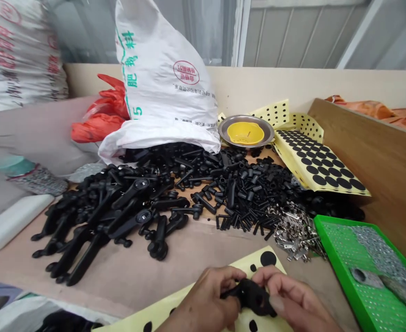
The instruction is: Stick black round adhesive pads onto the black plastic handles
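Both my hands are closed around one black plastic part (254,297) with a rounded end and a round hole. My left hand (208,299) grips its narrower left side, and the fingers of my right hand (293,299) pinch the right end. What the part is cannot be made out fully, since fingers cover much of it. Under my hands lies a yellow backing sheet (175,299) with black round stickers; one large black sticker (268,258) shows just beyond my fingers.
Black arm-shaped parts (95,226) are heaped at left, small black tubes and pins (246,198) at centre. Metal clips (295,233) lie beside a green tray (358,272) of small metal pieces. Behind are a white sack (168,78), a yellow strainer (245,133) and a sticker stack (324,161).
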A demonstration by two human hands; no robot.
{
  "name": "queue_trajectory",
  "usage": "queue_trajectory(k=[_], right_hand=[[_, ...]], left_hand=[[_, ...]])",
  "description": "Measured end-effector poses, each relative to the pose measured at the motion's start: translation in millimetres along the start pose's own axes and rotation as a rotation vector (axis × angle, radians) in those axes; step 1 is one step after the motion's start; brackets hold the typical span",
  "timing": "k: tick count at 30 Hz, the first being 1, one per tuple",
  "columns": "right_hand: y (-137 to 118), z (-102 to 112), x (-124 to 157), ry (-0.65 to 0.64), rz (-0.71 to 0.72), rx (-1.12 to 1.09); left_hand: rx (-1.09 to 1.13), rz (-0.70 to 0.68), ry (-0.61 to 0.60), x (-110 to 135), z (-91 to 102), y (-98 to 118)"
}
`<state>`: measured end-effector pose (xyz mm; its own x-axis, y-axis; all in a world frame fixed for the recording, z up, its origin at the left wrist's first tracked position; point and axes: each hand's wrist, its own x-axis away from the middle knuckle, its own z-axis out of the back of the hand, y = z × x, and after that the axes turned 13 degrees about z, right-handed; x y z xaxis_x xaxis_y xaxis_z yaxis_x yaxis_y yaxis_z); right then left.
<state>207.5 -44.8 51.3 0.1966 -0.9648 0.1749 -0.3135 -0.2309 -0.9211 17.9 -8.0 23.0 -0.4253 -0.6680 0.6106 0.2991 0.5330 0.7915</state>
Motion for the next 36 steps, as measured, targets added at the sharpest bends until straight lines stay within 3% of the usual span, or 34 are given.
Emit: queue_trajectory(k=[3,9,27,31,36], right_hand=[[1.6,-2.6,-0.8,0.012,0.01,0.022],[9.4,2.4,-1.8,0.018,0.032,0.09],[10.2,0.5,-2.3,-0.006,0.112,0.217],[11.1,0.4,-5.0,-0.033,0.14,0.251],[14.3,-2.0,-6.3,-0.049,0.298,0.447]], left_hand=[[0.04,0.003,-0.06,1.3,-2.6,3.4],[-0.001,-0.048,-0.019,4.1,-4.3,4.0],[-0.063,-0.06,-0.049,18.6,0.5,13.6],[-0.142,-0.087,0.029,21.1,-1.7,17.4],[-0.288,-0.095,0.245,24.6,-7.3,18.0]])
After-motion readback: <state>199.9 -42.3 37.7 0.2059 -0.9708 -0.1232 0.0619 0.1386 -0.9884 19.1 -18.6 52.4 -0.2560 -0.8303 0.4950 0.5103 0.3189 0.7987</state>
